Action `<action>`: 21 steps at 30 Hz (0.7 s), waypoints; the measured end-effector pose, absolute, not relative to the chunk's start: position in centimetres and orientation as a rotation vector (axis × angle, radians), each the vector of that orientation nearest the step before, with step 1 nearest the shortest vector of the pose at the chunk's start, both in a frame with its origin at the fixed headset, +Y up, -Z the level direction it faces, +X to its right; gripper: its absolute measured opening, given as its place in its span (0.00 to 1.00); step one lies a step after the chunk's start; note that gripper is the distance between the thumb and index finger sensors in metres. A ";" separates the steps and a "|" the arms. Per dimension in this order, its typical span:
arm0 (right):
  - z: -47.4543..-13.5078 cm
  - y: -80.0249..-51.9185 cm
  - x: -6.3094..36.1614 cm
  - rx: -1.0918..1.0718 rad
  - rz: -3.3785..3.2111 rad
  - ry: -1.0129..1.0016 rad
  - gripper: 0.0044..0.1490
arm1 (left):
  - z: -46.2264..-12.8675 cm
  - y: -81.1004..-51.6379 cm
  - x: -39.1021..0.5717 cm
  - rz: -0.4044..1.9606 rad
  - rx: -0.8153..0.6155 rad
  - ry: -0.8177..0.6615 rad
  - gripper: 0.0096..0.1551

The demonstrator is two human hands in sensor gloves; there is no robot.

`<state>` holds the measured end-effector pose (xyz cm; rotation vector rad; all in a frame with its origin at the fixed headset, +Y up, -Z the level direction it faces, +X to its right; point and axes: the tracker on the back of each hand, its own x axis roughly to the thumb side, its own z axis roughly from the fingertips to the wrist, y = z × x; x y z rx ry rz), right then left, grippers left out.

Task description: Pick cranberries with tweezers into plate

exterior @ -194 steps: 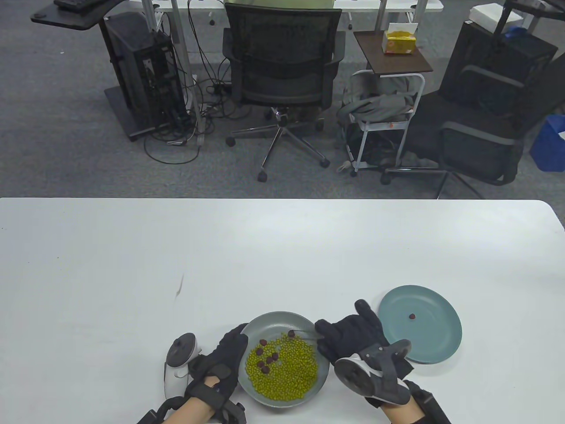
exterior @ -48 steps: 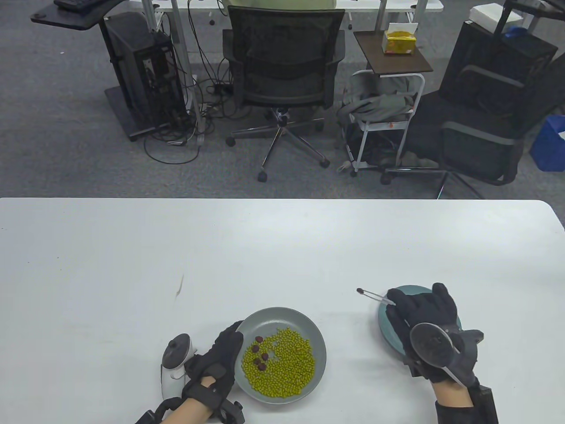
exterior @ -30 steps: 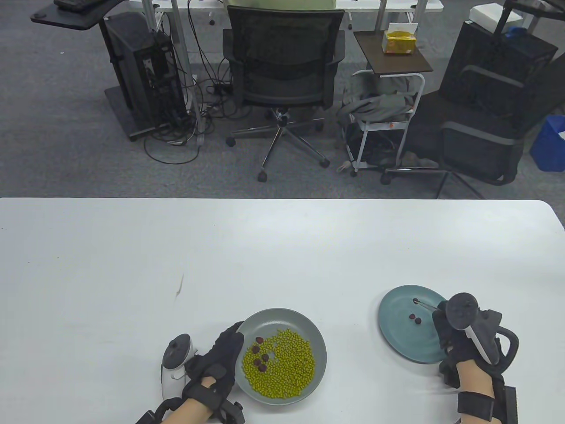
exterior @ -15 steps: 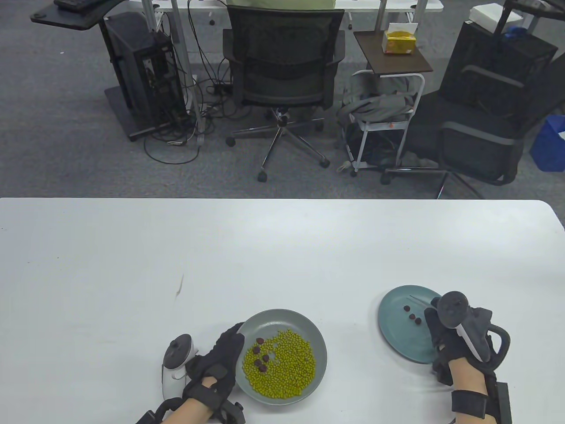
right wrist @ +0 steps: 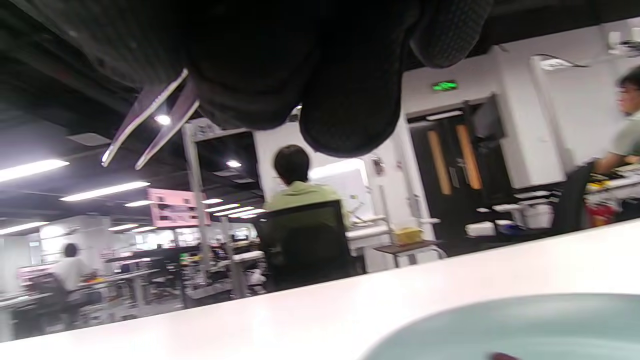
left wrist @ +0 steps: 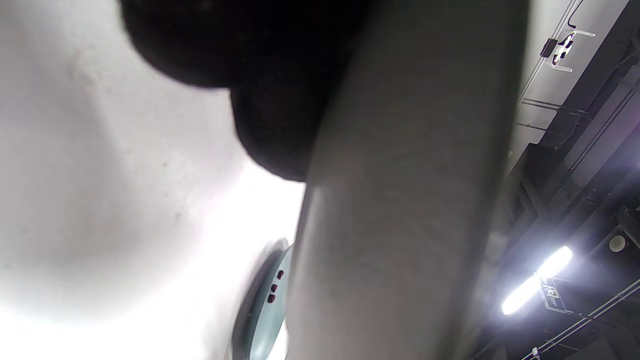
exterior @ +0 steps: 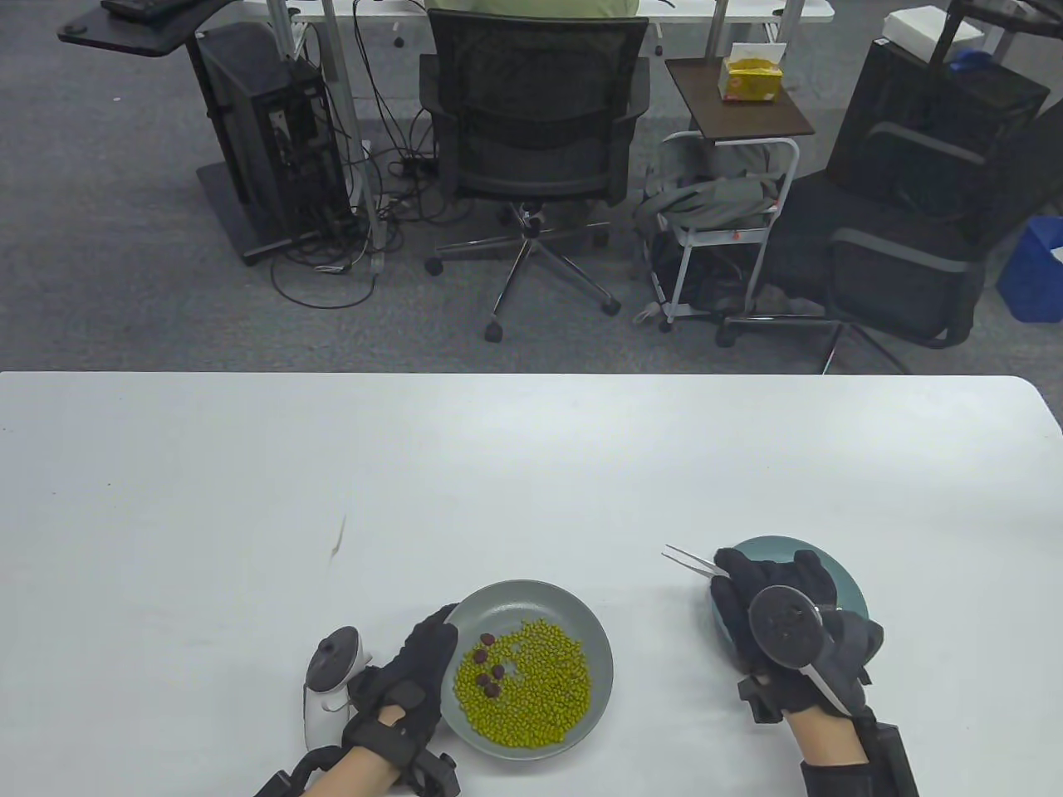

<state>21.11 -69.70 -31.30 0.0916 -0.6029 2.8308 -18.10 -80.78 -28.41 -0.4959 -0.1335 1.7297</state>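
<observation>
Left hand [exterior: 415, 677]: grips rim of grey bowl [exterior: 596, 641].
Grey bowl: green peas; five cranberries [exterior: 489, 664] on left side.
Tweezers [exterior: 688, 561]: one pair, tips apart, empty.
Right hand [exterior: 768, 618]: holds tweezers above teal plate [exterior: 845, 581].
Teal plate: three cranberries, seen in left wrist view.

Grey carpet [exterior: 124, 274], black mesh office chair [exterior: 531, 124], white table [exterior: 498, 465]

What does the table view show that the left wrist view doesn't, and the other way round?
Only the table view shows the green beans, five cranberries among them, the right hand and its tweezers. Only the left wrist view shows three cranberries in the teal plate, which the right hand covers from above. Both show the grey bowl and the white table.
</observation>
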 end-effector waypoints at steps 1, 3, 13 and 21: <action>-31.2 -69.8 20.4 0.126 2.838 -0.605 0.30 | -28.4 -80.8 -18.0 1.744 -0.502 -0.130 0.35; -31.0 -70.1 18.4 0.267 2.854 -0.603 0.30 | -28.5 -80.8 -17.8 1.747 -0.510 -0.125 0.35; -28.1 -70.6 12.1 0.659 2.778 -0.672 0.30 | -28.5 -81.0 -17.9 1.708 -0.502 -0.115 0.35; -26.2 -70.5 9.7 0.902 2.699 -0.677 0.30 | -28.5 -81.1 -17.7 1.706 -0.509 -0.129 0.35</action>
